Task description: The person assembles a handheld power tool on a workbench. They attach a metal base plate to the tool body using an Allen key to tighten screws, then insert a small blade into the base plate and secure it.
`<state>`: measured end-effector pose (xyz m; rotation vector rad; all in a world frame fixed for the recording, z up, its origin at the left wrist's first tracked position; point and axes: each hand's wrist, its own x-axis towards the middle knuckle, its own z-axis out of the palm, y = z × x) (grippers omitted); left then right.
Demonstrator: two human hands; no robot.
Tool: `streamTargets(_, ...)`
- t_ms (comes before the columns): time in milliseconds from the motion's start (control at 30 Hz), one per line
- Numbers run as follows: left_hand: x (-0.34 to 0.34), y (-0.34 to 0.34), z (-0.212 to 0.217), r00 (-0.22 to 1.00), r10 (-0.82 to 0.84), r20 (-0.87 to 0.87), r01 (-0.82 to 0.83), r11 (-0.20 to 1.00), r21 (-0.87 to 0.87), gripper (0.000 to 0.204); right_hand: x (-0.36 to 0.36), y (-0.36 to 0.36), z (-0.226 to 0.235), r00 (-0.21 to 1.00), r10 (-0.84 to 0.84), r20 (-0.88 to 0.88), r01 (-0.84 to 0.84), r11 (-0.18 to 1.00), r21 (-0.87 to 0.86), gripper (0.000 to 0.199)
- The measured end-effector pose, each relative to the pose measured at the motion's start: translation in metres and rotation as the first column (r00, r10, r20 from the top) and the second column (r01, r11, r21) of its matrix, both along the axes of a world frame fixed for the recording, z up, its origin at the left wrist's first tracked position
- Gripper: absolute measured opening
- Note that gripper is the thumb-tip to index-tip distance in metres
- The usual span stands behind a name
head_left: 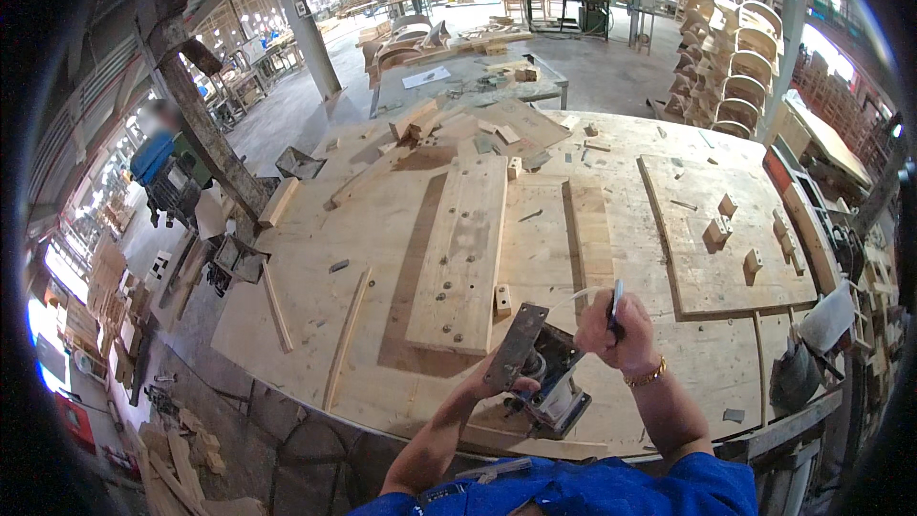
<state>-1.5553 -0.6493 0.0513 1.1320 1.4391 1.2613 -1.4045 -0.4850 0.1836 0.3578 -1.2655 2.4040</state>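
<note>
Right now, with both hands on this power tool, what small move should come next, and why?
Probably bring the thin tool in the right hand down to the power tool. The left hand holds the machine tilted on the workbench, its flat base plate turned up, and the right hand's tool is raised just above it.

Large woodworking shop: plywood workbench [401, 220] strewn with boards [461, 253] and offcut blocks [718, 229], stacked curved chair parts [731, 67], further benches and machines [564, 0] behind.

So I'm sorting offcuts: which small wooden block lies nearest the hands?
The small block beside the long drilled plank's near right corner; the other blocks sit on the right-hand panel.
</note>
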Motion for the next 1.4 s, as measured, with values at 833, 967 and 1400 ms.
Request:
streamTargets(833, 0.003, -0.003, 0.011, 1.000, -0.006, 0.004, 0.006, 0.999, 0.035, 0.104, -0.010, -0.001, 0.001, 0.885, -0.322, 0.338, 0.338, 0.941, 0.012, 0.045)
streamTargets(967, 0.003, -0.002, 0.009, 1.000, -0.006, 0.030, 0.005, 1.000, 0.027, 0.104, -0.007, 0.000, 0.008, 0.942, -0.296, 0.157, 0.325, 0.920, -0.220, 0.045)
streamTargets(1400, 0.003, -0.001, 0.003, 0.990, -0.043, 0.134, 0.039, 0.999, 0.036, 0.104, -0.018, -0.018, 0.007, 0.929, -0.301, 0.215, 0.284, 0.953, 0.108, 0.046)
